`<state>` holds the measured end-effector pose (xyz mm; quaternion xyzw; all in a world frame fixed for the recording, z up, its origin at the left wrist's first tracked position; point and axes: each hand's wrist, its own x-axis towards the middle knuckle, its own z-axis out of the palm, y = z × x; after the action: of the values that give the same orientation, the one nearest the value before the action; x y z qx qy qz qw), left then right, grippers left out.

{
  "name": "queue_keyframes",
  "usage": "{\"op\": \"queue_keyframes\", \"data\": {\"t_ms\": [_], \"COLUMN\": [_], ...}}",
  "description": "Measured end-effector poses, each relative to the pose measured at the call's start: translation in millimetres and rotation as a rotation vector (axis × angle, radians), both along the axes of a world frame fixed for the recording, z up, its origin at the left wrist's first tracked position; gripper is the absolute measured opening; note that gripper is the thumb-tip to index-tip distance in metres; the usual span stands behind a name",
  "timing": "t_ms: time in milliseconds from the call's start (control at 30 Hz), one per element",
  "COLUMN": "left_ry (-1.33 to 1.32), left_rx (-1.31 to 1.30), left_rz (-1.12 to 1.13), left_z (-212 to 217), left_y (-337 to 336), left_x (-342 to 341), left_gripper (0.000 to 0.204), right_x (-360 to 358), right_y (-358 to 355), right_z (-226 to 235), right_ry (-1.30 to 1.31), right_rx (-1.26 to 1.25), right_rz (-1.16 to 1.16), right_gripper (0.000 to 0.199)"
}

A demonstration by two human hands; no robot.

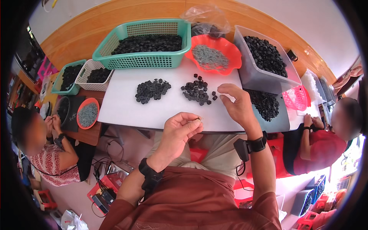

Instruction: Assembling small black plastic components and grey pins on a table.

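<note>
Pieces [196,92], black and rounded, lie near the loosely spread right hand [238,105]; the left hand [177,131] pinches a tiny object [201,119].

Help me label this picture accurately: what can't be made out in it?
All in the head view:
Small piece in the left hand: its own grip covers most of it.
Lower black parts in the large green basket: hidden by its front wall.
Number of thin grey pieces: too fine and heaped.
Anything in the left co-worker's hands: too small.

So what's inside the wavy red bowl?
The wavy red bowl holds a heap of thin grey pieces. They cover its middle, so the bottom and anything buried there can't be seen.
</note>
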<state>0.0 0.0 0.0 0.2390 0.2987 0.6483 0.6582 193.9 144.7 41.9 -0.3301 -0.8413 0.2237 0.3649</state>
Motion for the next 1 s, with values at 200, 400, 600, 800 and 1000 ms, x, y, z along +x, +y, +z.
{"op": "queue_keyframes", "data": {"t_ms": [200,400,600,800,1000], "left_ry": [-0.02,-0.042,-0.167,-0.215,-0.251], "left_rx": [-0.014,0.016,0.017,0.021,-0.012], "left_rz": [-0.008,-0.036,-0.054,-0.134,-0.195], "left_z": [4,3,6,4,9], "left_y": [-2,-1,3,8,7], "left_x": [1,-4,-5,-7,-7], "left_gripper": [0.012,0.011,0.018,0.018,0.013], "right_x": [6,0,-10,-21,-20], "right_y": [-13,-40,-79,-97,-103], "right_z": [-3,1,3,5,2], "right_ry": [0.022,-0.026,0.141,0.188,0.246], "right_rx": [0.092,0.091,-0.109,-0.119,-0.072], "right_rz": [-0.079,-0.122,-0.038,-0.028,0.01], "right_gripper": [0.023,0.023,0.024,0.023,0.022]}}
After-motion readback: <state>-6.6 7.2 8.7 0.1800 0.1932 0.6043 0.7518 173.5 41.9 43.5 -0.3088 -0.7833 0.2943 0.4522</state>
